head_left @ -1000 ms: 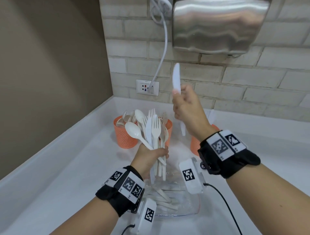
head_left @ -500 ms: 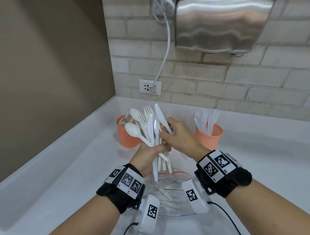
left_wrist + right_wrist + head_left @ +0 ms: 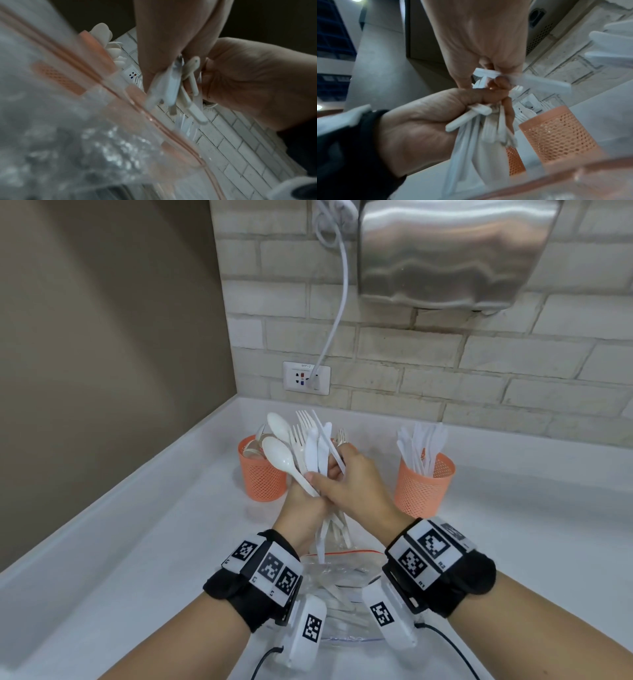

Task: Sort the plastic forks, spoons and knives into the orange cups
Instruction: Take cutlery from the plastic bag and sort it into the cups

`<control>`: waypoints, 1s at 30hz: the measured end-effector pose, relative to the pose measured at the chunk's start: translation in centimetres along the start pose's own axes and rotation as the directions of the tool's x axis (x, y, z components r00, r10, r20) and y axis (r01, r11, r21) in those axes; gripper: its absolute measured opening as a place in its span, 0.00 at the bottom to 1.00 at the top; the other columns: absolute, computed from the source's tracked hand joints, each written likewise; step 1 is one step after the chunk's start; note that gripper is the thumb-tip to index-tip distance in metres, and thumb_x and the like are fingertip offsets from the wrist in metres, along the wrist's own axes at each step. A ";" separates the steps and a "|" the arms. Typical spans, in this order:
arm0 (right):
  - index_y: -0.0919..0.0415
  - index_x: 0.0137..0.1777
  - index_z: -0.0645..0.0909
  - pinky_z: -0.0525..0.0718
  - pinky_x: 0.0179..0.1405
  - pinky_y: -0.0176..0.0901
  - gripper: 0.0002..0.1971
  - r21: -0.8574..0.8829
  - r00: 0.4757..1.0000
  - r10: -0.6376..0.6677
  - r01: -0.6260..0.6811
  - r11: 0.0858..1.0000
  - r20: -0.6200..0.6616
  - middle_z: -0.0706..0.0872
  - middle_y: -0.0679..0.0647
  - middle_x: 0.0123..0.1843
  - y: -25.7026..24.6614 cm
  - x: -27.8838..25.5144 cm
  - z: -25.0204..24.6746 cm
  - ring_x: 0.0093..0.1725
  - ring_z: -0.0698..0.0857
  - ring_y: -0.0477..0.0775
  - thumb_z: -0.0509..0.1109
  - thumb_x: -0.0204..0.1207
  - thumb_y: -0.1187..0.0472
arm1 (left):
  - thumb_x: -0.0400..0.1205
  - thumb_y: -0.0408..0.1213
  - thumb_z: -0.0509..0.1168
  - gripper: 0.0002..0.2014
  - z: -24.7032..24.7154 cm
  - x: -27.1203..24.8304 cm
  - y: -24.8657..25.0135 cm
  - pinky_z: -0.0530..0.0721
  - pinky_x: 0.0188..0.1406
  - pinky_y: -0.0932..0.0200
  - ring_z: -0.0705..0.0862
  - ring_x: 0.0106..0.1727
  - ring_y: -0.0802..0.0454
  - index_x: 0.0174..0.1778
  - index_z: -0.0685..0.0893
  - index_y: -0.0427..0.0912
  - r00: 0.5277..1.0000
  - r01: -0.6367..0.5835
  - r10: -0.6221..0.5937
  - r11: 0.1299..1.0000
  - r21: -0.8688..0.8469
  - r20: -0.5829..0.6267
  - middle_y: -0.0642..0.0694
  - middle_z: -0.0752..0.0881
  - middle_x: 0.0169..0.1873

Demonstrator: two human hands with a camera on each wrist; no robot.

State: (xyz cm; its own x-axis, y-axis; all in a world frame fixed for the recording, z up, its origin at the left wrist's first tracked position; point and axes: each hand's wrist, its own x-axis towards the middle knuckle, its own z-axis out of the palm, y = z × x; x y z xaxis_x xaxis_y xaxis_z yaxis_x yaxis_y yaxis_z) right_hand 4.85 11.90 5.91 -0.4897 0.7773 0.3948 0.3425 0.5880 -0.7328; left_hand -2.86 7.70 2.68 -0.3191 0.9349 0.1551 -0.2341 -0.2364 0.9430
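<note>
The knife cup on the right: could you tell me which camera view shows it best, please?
The head view: the right orange cup stands whole and sharp on the counter, white knives upright inside. The right wrist view shows a cup close but with its contents blurred; which cup that is, I cannot tell. The left wrist view shows only blurred orange patches.

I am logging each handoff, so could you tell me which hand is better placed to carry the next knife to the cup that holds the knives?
Probably the right hand: it already pinches a knife from the bundle and is nearer the cup of knives. The left hand grips the bundle.
</note>
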 end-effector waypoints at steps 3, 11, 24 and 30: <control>0.62 0.37 0.78 0.72 0.26 0.23 0.04 -0.072 1.000 0.013 -0.011 0.997 0.021 0.82 0.52 0.33 0.1 0.3 0.2 0.31 0.77 0.46 0.71 0.71 0.65 | 0.76 0.14 0.60 0.20 -0.1 0.1 -0.2 0.88 0.42 0.57 0.87 0.51 0.44 0.62 0.79 0.31 0.999 0.005 -0.004 0.999 0.032 -0.039 0.38 0.87 0.46; 0.64 0.59 0.70 0.80 0.39 0.40 0.11 0.325 0.990 0.141 -0.129 0.937 -0.016 0.79 0.52 0.39 -0.6 2.5 -2.2 0.38 0.79 0.49 0.53 0.85 0.58 | 0.67 0.21 0.72 0.27 -0.9 -0.1 -0.6 0.84 0.59 0.43 0.84 0.59 0.33 0.64 0.78 0.34 0.992 0.123 -0.122 0.992 0.019 -0.033 0.30 0.84 0.58; 0.69 0.67 0.67 0.73 0.49 0.21 0.14 0.179 0.892 0.077 0.005 0.984 -0.446 0.78 0.51 0.40 6.7 5.2 -10.3 0.51 0.78 0.48 0.50 0.86 0.63 | 0.78 0.21 0.63 0.07 -1.2 0.2 0.6 0.84 0.31 0.64 0.85 0.27 0.56 0.49 0.80 0.35 0.964 0.262 -0.247 0.944 -0.201 0.096 0.44 0.81 0.29; 0.64 0.51 0.77 0.72 0.39 0.44 0.09 0.199 0.879 0.449 -0.417 0.887 -0.158 0.80 0.58 0.44 12.1 4.4 -9.5 0.44 0.78 0.58 0.55 0.80 0.64 | 0.78 0.21 0.61 0.08 -0.8 0.2 0.7 0.83 0.33 0.62 0.83 0.26 0.55 0.42 0.82 0.37 0.957 0.276 -0.255 0.948 -0.161 0.141 0.47 0.83 0.26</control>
State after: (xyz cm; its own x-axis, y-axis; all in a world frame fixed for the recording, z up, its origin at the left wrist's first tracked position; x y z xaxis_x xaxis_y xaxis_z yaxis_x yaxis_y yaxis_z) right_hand 14.46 24.55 3.99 -0.1504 0.9830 0.1056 0.3489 0.1527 -0.9246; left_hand -3.85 7.50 3.13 -0.1162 0.9920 -0.0501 -0.4577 -0.0087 0.8891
